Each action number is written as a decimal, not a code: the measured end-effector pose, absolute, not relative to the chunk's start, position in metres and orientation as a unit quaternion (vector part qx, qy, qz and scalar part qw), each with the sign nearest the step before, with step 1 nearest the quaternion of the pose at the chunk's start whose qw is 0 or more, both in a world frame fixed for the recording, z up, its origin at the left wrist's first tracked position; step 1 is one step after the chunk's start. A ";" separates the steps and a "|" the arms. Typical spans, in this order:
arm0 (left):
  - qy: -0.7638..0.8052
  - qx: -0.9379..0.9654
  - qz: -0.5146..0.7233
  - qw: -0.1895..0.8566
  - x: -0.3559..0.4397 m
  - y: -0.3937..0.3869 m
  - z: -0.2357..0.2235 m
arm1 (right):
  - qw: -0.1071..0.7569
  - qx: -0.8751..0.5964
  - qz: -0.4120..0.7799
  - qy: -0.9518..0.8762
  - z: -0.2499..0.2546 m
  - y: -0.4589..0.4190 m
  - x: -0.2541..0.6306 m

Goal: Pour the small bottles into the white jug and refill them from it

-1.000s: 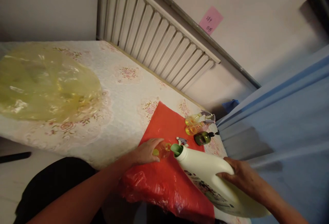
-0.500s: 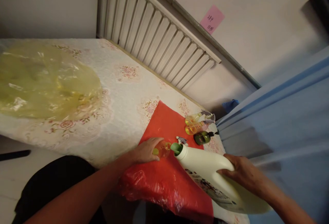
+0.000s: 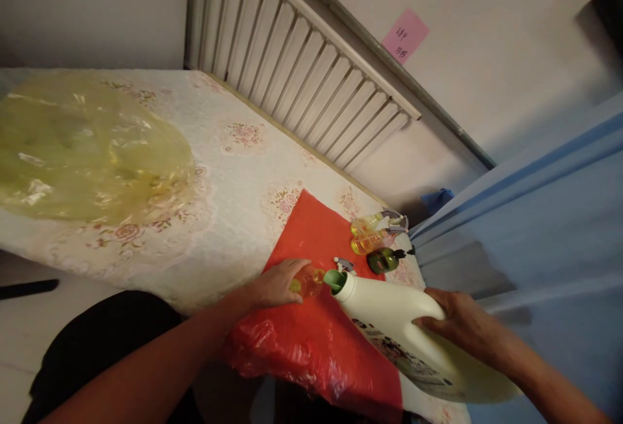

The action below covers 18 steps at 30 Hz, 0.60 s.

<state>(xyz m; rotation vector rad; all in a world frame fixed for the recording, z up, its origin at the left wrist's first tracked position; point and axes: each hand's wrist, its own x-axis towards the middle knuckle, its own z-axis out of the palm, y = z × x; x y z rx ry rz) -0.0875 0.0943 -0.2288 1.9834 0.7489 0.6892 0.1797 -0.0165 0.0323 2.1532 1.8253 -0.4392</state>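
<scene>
The small clear bottle (image 3: 308,282), right of centre in the lower half of the frame, is clamped in the left hand (image 3: 278,284), its mouth at the green spout (image 3: 335,279) of the large cream jug (image 3: 389,313). The right hand (image 3: 455,320) is closed on the jug's handle, tilting it toward the bottle; whether liquid flows cannot be told. Beneath lies a red plastic sheet (image 3: 311,232), with a grey-and-white spray head (image 3: 344,265) just beyond the spout. Farther right on the floral-covered worktop (image 3: 228,197) stand two spray bottles (image 3: 368,242) holding yellow liquid and a dark green pump bottle (image 3: 382,260). A yellow plastic bag (image 3: 92,151) fills the left of the frame.
</scene>
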 end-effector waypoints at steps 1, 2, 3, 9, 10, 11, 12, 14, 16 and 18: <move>0.302 0.799 0.276 0.441 -0.088 0.094 -0.228 | 0.144 0.746 -0.151 0.633 0.033 -0.016 0.180; 0.303 0.799 0.274 0.441 -0.087 0.094 -0.228 | 0.146 0.745 -0.148 0.634 0.033 -0.016 0.180; 0.304 0.799 0.273 0.441 -0.087 0.094 -0.228 | 0.150 0.745 -0.144 0.634 0.034 -0.015 0.180; 0.301 0.804 0.276 0.433 -0.086 0.094 -0.230 | 0.164 0.739 -0.134 0.640 0.036 -0.012 0.180; 0.300 0.804 0.275 0.433 -0.086 0.095 -0.231 | 0.164 0.738 -0.137 0.640 0.037 -0.012 0.180; 0.299 0.805 0.276 0.433 -0.086 0.095 -0.231 | 0.164 0.737 -0.141 0.640 0.038 -0.011 0.179; 0.298 0.805 0.277 0.432 -0.087 0.095 -0.232 | 0.163 0.736 -0.146 0.640 0.038 -0.011 0.178; 0.297 0.805 0.277 0.431 -0.087 0.095 -0.233 | 0.159 0.737 -0.150 0.639 0.040 -0.010 0.175; 0.297 0.805 0.279 0.431 -0.087 0.095 -0.233 | 0.159 0.739 -0.148 0.638 0.041 -0.009 0.174; 0.298 0.803 0.279 0.434 -0.087 0.095 -0.232 | 0.163 0.740 -0.141 0.637 0.041 -0.008 0.174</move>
